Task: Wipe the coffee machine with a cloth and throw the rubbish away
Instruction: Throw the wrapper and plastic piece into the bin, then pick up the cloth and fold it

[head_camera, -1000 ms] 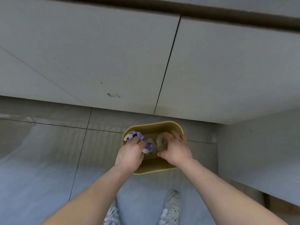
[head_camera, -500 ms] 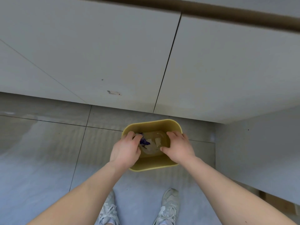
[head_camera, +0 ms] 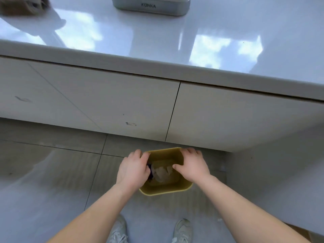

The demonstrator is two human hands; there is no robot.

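A yellow waste bin [head_camera: 164,191] stands on the tiled floor in front of the counter. Crumpled rubbish [head_camera: 162,171] lies inside it, pale paper with a dark blue scrap at the left. My left hand [head_camera: 133,170] hovers over the bin's left rim and my right hand [head_camera: 192,166] over its right rim, both with fingers apart and holding nothing. The grey base of the coffee machine [head_camera: 150,6] stands at the top on the white counter. A brown cloth [head_camera: 22,5] lies at the counter's top left corner.
The glossy white counter [head_camera: 157,67] overhangs white cabinet doors [head_camera: 105,102] just behind the bin. A white side panel [head_camera: 280,181] closes the space on the right. My two shoes [head_camera: 182,230] stand on the grey floor tiles below the bin.
The rubbish left my hands and dropped into the bin. Both hands opened and spread toward the rim. The view tilted up, bringing the counter, machine base and cloth into sight.
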